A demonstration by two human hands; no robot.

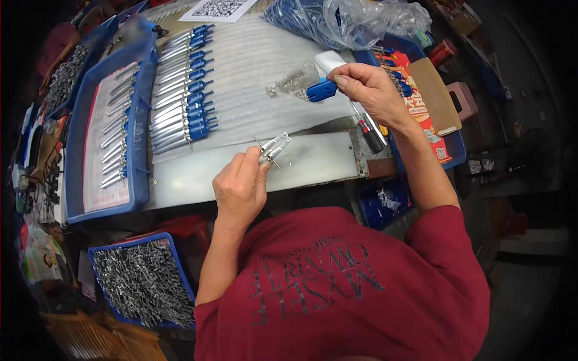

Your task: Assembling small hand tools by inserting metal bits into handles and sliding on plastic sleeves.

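Near the front edge of the bench, my left hand point(239, 183) pinches a small silver metal fitting point(276, 149) with a forked frame and a thin cross pin. My right hand point(372, 90) is farther off to the right, its thumb and fingers closed on a blue plastic piece point(322, 91) with small slots. The two held parts are apart. Just beyond the blue piece lies a clear bag point(298, 79) with small metal parts. To the left, a column of silver tools with blue ends point(189, 99) rests on the white foam sheet point(247, 66).
A blue tray point(142, 162) with similar tools borders the left side. Below it stands a blue bin of metal parts point(141, 280). A screwdriver point(371, 137) lies at the bench's right edge, beside another blue tray point(459, 150). Bagged blue parts point(301, 24) sit at the back.
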